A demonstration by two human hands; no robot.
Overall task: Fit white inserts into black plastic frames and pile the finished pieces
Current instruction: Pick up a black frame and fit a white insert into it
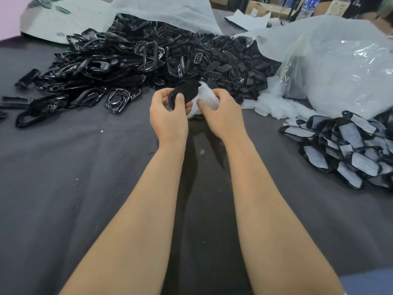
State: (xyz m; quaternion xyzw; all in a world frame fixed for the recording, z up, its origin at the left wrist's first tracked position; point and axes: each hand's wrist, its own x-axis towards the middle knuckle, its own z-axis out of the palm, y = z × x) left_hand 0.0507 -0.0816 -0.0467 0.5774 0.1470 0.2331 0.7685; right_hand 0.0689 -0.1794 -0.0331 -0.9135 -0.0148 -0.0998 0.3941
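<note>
My left hand (169, 114) grips a black plastic frame (184, 91) above the middle of the table, thumb pressed on its near face. My right hand (221, 114) holds a white insert (207, 96) against the frame's right side, fingers curled round it. A big heap of loose black frames (127, 60) lies behind and to the left of my hands. At the right lies a pile of finished pieces (348, 154), black frames with white inserts showing. Part of the insert is hidden behind my right hand.
A dark grey cloth (85, 188) covers the table. A large clear plastic bag (329, 67) with white material bulges at the right rear. White wrapping sheets (161, 9) lie behind the heap. A person's arm (321, 7) shows at the far top right.
</note>
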